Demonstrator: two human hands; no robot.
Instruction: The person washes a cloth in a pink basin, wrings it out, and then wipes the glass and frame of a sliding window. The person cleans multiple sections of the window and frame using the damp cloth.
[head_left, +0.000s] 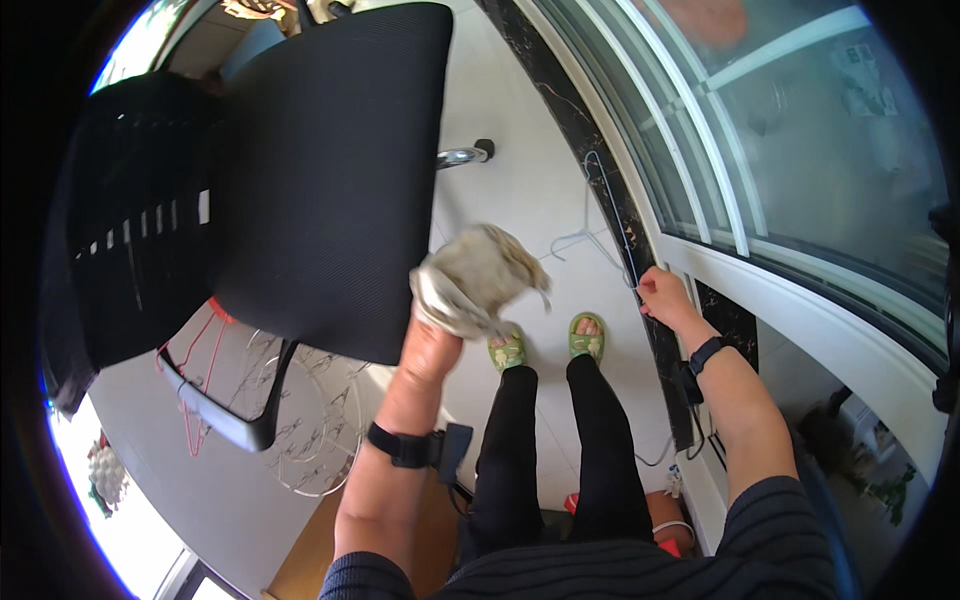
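A beige cloth item (480, 277), partly blurred, covers the fingers of my left hand (433, 341), which grips it beside the edge of a black office chair seat (330, 180). To the right, the fingertips of my right hand (660, 296) pinch the lower end of a pale blue-grey clothes hanger (589, 236). The hanger hangs over the tiled floor, next to the black marble door sill. Straps with small devices are around both my wrists. The exact finger placement under the cloth is hidden.
A sliding glass door (810, 150) with a white frame runs along the right. My feet in green slippers (586, 337) stand on pale floor tiles (525, 150). Pink hangers (196, 375) hang by the chair's armrest (225, 416), near a white wire rack (319, 420). A red-brown container (667, 514) stands behind my legs.
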